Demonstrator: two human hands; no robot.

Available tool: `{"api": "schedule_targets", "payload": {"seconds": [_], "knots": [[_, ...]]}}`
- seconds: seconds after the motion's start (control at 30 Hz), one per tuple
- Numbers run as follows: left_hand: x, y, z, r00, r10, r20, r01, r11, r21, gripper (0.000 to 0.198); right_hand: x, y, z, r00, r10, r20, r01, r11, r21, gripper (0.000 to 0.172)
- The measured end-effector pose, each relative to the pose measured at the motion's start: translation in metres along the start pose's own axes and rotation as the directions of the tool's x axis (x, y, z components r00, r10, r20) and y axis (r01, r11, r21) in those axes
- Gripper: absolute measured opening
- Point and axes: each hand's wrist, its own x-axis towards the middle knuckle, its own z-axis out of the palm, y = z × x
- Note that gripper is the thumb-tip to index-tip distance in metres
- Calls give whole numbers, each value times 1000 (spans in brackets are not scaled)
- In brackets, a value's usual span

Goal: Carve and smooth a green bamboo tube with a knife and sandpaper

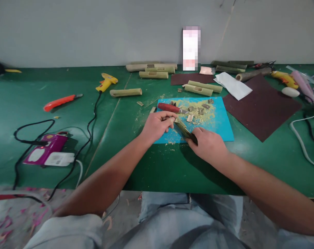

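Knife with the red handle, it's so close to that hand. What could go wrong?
1. The knife lies uncovered on the blue mat, just beyond the left hand; a slip might bring fingers onto its blade.
2. The left hand and the right hand hold a thin bamboo piece; a rough edge could give splinters.
3. Loose shavings might let the piece slide.
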Motion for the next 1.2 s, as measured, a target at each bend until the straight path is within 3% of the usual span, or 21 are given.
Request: {"api": "schedule_targets", "payload": {"seconds": [0.2,0.4,0.57,0.67,0.77,0.97,1.03,1.2], "knots": [[1,-7,5,993,114,-27,-108,981,161,23,-1,1,1,1000,-6,-12,6,1000,-8,23],[5,-11,8,956,291,-38,-269,921,282,16,-1,2,2,1000,-15,-27,15,1000,-17,24],[6,-13,7,984,159,-83,-150,983,103,29,0,2,3,1000,-12,-23,12,1000,-22,24],[7,-14,3,986,112,-125,-118,992,-38,25,0,2,2,1000,-5,-2,5,1000,-13,23],[7,-12,-1,981,110,-159,-122,990,-70,24,1,2,1,1000,-5,16,5,1000,-10,24],[6,-9,2,986,66,-154,-84,990,-111,41,0,1,0,1000,-1,13,2,1000,-9,25],[6,-10,4,984,83,-161,-104,986,-129,46,0,1,-1,1000,-1,11,1,1000,-10,25],[9,-18,6,960,223,-171,-223,975,17,54,1,1,-1,1000,1,9,-1,1000,3,25]]}}
